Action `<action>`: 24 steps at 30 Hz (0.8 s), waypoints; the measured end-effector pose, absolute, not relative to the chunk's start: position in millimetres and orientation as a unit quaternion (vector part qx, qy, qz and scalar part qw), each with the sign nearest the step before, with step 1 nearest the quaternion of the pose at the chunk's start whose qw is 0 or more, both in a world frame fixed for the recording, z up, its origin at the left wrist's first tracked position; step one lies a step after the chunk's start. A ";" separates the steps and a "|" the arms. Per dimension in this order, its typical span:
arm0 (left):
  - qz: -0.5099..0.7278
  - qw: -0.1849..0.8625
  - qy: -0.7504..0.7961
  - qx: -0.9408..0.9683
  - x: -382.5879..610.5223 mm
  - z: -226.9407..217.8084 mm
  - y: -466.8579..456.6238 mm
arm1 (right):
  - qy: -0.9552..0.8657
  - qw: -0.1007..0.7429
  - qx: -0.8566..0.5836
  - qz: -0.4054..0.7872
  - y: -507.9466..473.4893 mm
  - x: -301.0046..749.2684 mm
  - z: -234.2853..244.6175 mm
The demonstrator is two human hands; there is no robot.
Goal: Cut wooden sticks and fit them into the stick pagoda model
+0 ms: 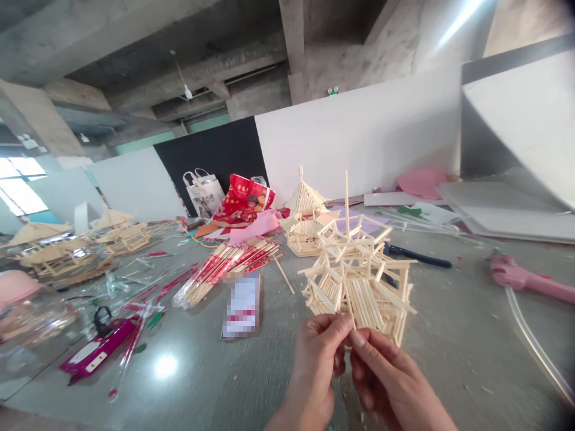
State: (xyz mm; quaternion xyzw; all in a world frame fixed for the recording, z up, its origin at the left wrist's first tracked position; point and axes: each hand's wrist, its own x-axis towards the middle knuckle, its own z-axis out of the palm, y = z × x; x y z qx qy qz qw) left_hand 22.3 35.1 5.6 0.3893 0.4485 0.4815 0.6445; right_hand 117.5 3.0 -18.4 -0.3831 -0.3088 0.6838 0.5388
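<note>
Both my hands hold up a small building model made of thin wooden sticks [359,281] above the grey floor. My left hand [317,359] pinches its lower edge with thumb and forefinger. My right hand [386,374] pinches the same lower edge just to the right. One long stick rises straight up from the model's top. The fingers of both hands are closed on the model's base.
A finished stick pavilion [306,221] stands behind. Bundles of chopsticks in red wrappers [224,269] lie to the left, with a blurred card [242,305] and a magenta tool [96,347]. A pink glue gun [525,276] lies at right. Other stick models [67,251] sit far left.
</note>
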 end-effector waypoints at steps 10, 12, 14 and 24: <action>0.480 0.645 0.445 0.394 22.1 5.6 35.1 | -0.310 0.530 -0.398 0.681 1.6 119.2 -14.7; 0.482 0.645 0.441 0.397 22.0 5.5 35.7 | -0.312 0.532 -0.398 0.679 1.6 118.9 -14.6; 0.480 0.649 0.436 0.398 21.9 4.9 36.1 | -0.312 0.533 -0.398 0.678 1.4 118.5 -15.4; 0.481 0.645 0.434 0.405 22.0 6.5 35.3 | -0.302 0.533 -0.399 0.682 0.0 118.7 -13.9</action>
